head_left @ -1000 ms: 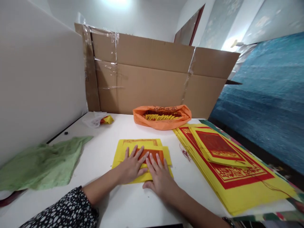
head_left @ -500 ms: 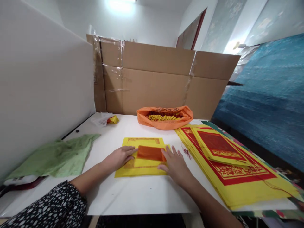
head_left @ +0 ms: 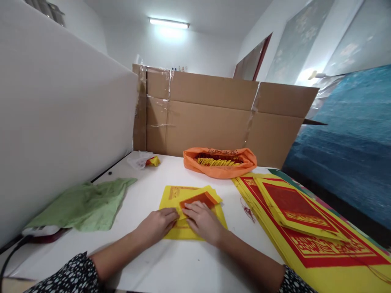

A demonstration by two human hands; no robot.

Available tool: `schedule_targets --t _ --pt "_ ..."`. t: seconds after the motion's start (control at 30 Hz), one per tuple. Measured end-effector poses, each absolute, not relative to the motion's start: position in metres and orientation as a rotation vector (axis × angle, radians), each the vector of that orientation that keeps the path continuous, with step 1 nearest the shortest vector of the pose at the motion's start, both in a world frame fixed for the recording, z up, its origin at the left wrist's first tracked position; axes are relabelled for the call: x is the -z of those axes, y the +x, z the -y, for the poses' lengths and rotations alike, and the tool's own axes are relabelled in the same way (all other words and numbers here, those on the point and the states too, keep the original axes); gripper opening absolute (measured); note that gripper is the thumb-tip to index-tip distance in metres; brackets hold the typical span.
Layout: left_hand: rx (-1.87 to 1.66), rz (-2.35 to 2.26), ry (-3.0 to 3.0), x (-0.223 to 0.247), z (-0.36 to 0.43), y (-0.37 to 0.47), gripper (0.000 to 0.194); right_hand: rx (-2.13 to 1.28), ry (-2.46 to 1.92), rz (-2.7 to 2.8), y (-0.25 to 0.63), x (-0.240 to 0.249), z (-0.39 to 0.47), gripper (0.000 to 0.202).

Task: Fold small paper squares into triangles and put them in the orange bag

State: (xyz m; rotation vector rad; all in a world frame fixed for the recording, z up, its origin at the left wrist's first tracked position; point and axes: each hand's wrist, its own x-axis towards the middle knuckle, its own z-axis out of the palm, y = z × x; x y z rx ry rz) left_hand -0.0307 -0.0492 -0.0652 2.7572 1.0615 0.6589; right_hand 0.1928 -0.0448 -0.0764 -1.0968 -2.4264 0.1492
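On the white table lies a yellow sheet (head_left: 195, 234) with faint printed bands. Over it is a yellow folded paper (head_left: 215, 195) with an orange-red panel, turned at a slant. My left hand (head_left: 159, 224) is at the left end of this folded paper, its fingers curled and closed on the paper's edge. Close beside it, my right hand (head_left: 204, 224) has its fingers bent over the folded paper, pressing on it near the same end. The fingers of both hands hide part of the fold.
An orange bag (head_left: 220, 171) holding several yellow-and-red folded pieces stands before the cardboard screen (head_left: 207, 122). Stacked yellow-and-red printed sheets (head_left: 317, 260) lie on the right, red threads (head_left: 249, 211) beside them. A green cloth (head_left: 88, 203) and a clear plastic bag (head_left: 140, 160) are on the left.
My right hand has moved left over the folded paper, and my left hand's fingers have curled in. The folded paper has turned to a slant. The camera view has tipped up.
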Motion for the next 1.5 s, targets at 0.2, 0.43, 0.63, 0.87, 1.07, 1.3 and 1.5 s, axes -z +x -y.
schedule_targets --t 0.2,0.43,0.63,0.87,1.07,1.3,1.5 --pt "-0.685 -1.230 2.229 0.055 0.028 -0.044 0.014 -0.622 -1.158 2.032 0.175 0.070 0.044 0.018" --pt "-0.892 -1.180 1.722 0.066 0.002 -0.053 0.029 -0.809 -1.298 1.811 0.165 0.078 0.028 0.008" --pt "-1.005 -1.257 1.799 0.074 -0.004 -0.043 0.024 -0.525 -1.442 1.947 0.165 0.076 0.029 0.020" --pt "-0.963 -1.369 2.052 0.071 -0.002 -0.038 0.017 -0.305 -1.442 2.140 0.165 0.077 0.027 0.018" --pt "-0.950 -1.405 2.156 0.075 -0.003 -0.037 0.022 -0.236 -1.487 2.185 0.164 0.082 0.024 0.024" --pt "-0.742 -1.354 2.582 0.070 0.006 -0.036 0.022 -0.118 -1.567 2.291 0.162 0.082 0.023 0.020" --pt "-0.275 -1.124 2.939 0.071 0.035 -0.027 0.040 -0.099 -1.519 2.310 0.167 0.082 0.031 0.021"
